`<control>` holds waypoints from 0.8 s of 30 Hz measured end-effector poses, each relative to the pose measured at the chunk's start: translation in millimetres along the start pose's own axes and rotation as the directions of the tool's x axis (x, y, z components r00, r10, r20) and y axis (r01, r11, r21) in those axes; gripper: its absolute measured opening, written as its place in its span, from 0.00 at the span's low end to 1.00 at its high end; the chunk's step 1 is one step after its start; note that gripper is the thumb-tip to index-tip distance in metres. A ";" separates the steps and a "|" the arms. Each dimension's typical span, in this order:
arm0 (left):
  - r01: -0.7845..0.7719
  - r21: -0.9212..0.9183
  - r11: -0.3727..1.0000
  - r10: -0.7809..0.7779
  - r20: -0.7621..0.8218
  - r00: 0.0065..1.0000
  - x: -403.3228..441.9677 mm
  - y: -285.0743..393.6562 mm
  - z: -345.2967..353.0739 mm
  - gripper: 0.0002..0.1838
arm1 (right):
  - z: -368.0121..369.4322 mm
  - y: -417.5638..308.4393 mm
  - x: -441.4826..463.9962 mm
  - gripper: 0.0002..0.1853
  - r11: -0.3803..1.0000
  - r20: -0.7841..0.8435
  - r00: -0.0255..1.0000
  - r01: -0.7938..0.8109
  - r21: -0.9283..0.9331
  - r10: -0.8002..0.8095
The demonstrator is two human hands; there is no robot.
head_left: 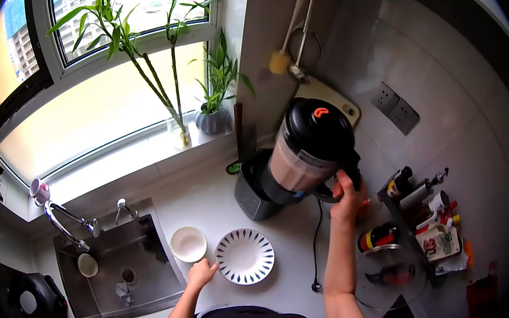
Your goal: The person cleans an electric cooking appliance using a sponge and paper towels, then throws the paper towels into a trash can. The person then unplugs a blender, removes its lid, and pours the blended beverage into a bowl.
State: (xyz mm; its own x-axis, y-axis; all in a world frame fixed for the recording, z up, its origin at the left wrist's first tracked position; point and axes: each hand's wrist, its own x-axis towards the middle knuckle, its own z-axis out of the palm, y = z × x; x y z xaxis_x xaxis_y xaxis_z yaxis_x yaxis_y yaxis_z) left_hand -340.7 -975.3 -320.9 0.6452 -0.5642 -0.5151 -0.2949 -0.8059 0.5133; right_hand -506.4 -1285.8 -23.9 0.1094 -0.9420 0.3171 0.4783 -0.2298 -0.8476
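My right hand (346, 198) is closed around the black handle of a blender jug (295, 166). The jug has a black lid and holds a pinkish-brown mixture. It leans over the dark blender base (253, 190); whether it still touches the base is hidden. My left hand (201, 274) is low over the counter, between a small white bowl (188, 245) and a white plate (245, 257) with blue leaf-shaped marks. Its fingers reach the bowl's lower rim, and the thumb stands apart, pointing at the plate's edge.
On the left is a steel sink (105, 302) with a faucet (66, 222) and a cup (87, 265) inside. A power cord (317, 245) trails across the counter. Bottles and packets crowd a rack (420, 228) at right, near a glass lid (373, 289). Plants (212, 121) line the windowsill.
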 end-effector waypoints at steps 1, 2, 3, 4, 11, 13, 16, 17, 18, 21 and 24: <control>-0.006 -0.077 0.997 0.009 0.038 0.999 -14.1 13.0 -6.3 0.27 | -9.1 -12.2 -12.8 0.10 0.998 -0.044 0.999 0.001 -0.059 -0.004; -0.003 -0.247 0.969 0.017 0.055 0.998 -18.3 16.4 0.0 0.25 | -24.0 -20.2 -24.1 0.10 0.996 -0.032 0.999 0.023 -0.092 -0.026; 0.005 -0.409 0.913 0.026 0.071 0.997 -18.4 16.7 8.5 0.23 | -37.4 -27.6 -37.0 0.11 0.991 -0.021 0.999 0.045 -0.123 -0.048; -0.050 -0.463 0.885 0.064 0.015 0.998 -10.4 16.0 18.9 0.20 | -44.9 -38.5 -52.4 0.11 0.990 -0.036 0.997 0.056 -0.131 -0.061; -0.049 -0.606 0.794 -0.045 -0.138 0.989 -0.6 44.5 23.2 0.15 | -126.6 -40.9 -156.1 0.14 0.936 -0.150 0.987 -0.111 -0.334 0.063; -0.093 -0.610 0.787 -0.048 -0.210 0.977 5.3 43.6 28.4 0.14 | -142.0 -29.0 -181.3 0.16 0.905 -0.204 0.974 -0.170 -0.391 0.095; 0.011 -0.638 0.770 -0.037 -0.028 0.999 3.9 40.3 16.1 0.16 | -150.2 -12.2 -210.3 0.15 0.888 -0.267 0.954 -0.239 -0.393 0.138; 0.005 -0.617 0.787 -0.027 -0.026 0.999 -2.9 43.9 8.4 0.16 | -152.6 -4.8 -218.2 0.13 0.894 -0.282 0.949 -0.244 -0.376 0.140; 0.040 -0.556 0.830 -0.031 0.026 0.999 -11.5 46.9 0.5 0.18 | -159.1 8.7 -225.5 0.14 0.896 -0.283 0.951 -0.227 -0.382 0.120; 0.062 -0.433 0.899 -0.044 0.051 0.998 -16.2 45.5 -8.0 0.21 | -170.5 32.4 -245.7 0.15 0.878 -0.250 0.965 -0.190 -0.440 0.083; -0.047 -0.392 0.919 0.046 -0.013 0.999 -18.8 40.3 -12.0 0.17 | -170.5 37.3 -262.8 0.17 0.878 -0.260 0.946 -0.285 -0.384 0.194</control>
State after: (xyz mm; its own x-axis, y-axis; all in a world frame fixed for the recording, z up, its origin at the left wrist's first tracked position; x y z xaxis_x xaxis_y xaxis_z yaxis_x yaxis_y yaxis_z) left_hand -356.2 -995.0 -282.3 0.6399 -0.5981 -0.4824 -0.0248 -0.6436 0.7650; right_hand -665.8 -1088.4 -211.4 -0.0304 -0.9992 0.0253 0.0544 -0.0269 -0.9982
